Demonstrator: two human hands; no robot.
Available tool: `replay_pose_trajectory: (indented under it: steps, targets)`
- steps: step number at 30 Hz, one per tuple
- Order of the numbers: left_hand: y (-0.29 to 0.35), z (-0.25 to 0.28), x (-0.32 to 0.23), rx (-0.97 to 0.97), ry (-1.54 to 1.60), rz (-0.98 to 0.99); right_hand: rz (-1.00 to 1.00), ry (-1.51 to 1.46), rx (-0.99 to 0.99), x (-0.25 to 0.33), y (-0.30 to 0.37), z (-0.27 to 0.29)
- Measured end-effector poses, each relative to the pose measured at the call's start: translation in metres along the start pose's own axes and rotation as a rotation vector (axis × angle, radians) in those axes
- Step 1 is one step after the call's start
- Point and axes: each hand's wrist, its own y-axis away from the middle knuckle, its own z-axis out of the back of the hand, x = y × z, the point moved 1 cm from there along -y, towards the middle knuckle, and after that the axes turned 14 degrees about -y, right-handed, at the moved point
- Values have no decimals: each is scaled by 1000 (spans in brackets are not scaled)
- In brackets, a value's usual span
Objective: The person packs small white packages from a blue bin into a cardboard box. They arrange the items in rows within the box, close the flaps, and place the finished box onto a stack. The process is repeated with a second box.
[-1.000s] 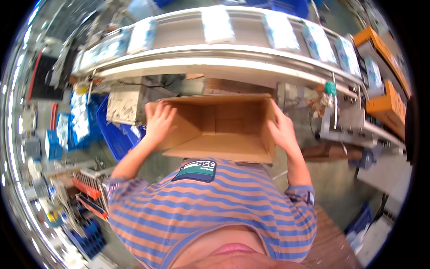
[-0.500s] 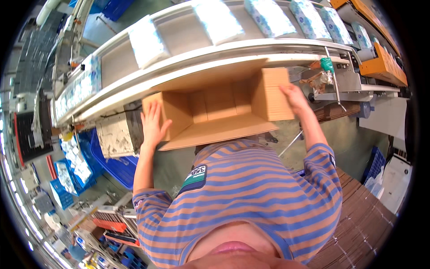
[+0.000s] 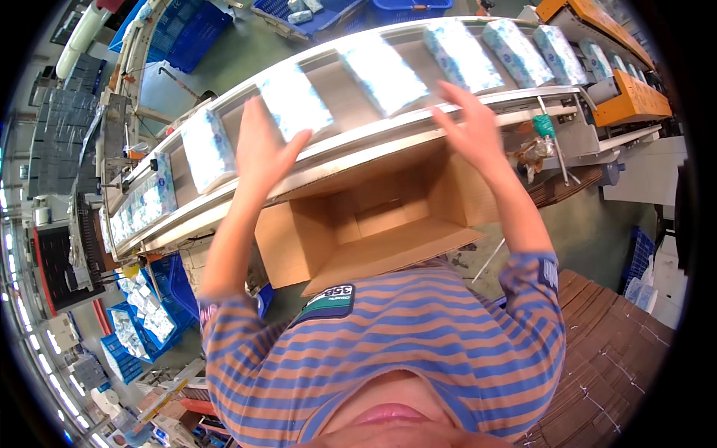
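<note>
An open brown cardboard box (image 3: 373,231) sits below the conveyor's near edge, its flaps spread and its inside bare. My left hand (image 3: 263,149) is raised over the conveyor belt (image 3: 332,82), fingers apart, next to a white-and-blue soft pack (image 3: 293,101). My right hand (image 3: 467,123) is also up and open, just below another soft pack (image 3: 461,63). A third pack (image 3: 385,71) lies between the two hands. Neither hand holds anything.
More soft packs (image 3: 203,148) run along the curved conveyor to the left and right (image 3: 515,48). Blue crates (image 3: 146,321) stand on the floor at left. A stack of flat cardboard (image 3: 612,358) lies at right. Orange machine parts (image 3: 631,97) stand at upper right.
Both hands have let go of the box sides and risen over the conveyor toward the packs. The box now rests in front of my body below the belt.
</note>
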Motion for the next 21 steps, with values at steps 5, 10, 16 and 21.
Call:
replay_pose_trajectory:
  steps: [5, 10, 16, 21]
  targets:
    - [-59, -84, 56, 234, 0, 466, -141, 348, 294, 4, -70, -96]
    - [-29, -56, 87, 364, 1379, 636, -388, 193, 429, 2, -76, -140]
    - [-28, -70, 60, 78, 739, 563, 125, 70, 316, 56, -69, -152]
    - [-43, -67, 30, 73, 735, 375, -439, 177, 296, -22, -91, -99]
